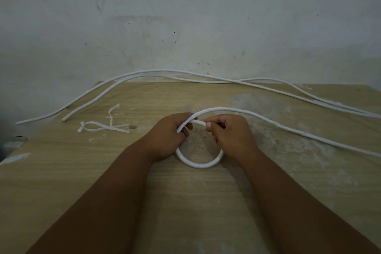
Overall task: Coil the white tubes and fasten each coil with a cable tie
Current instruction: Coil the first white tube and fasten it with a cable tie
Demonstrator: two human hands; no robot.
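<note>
A white tube is bent into one small loop (199,164) on the wooden table (115,171), between my hands. My left hand (172,133) grips the loop's left side where the tube's end crosses over. My right hand (228,133) pinches the loop's top right part. The tube's free length (288,128) arcs over my hands and runs off to the right edge. Two more white tubes (156,72) lie along the table's back edge. White cable ties (103,127) lie loose at the left.
A stained grey wall (185,16) stands right behind the table. The back tubes hang past the table's left and right edges. The table's left edge (14,159) is near the cable ties.
</note>
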